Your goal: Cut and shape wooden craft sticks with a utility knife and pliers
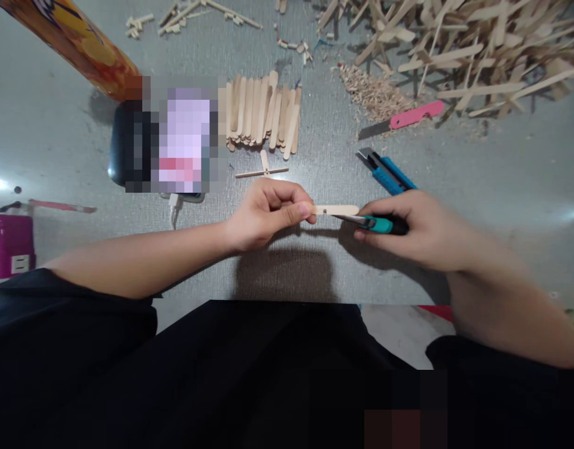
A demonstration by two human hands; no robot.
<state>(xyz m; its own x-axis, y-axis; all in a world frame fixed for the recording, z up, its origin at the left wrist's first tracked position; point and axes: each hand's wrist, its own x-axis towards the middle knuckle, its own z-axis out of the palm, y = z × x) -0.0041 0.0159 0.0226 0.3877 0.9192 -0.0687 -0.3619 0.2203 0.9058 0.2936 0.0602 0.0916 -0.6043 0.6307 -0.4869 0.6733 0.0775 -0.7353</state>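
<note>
The left hand is clamped on one end of a wooden stick, thumb over curled fingers. The stick lies level, nearer the person than the stick row and to its right. The right hand is closed around a teal-and-black cutter, its blade pointing left along the stick's near edge — whether it touches the wood, I cannot tell. A small dark mark shows on the stick close to the blade tip.

Just on the near side of the stick row lie crossed pieces, one stick over another. To the row's right, a little nearer the person, is a blue cutter; further right are a pink knife, a pile of shavings and, beyond these, a large heap of loose sticks.

Left of the row sits a pixelated device with a white cable — past it, an orange tube. Well apart from the row, far left and nearer the person, stands a purple box.
</note>
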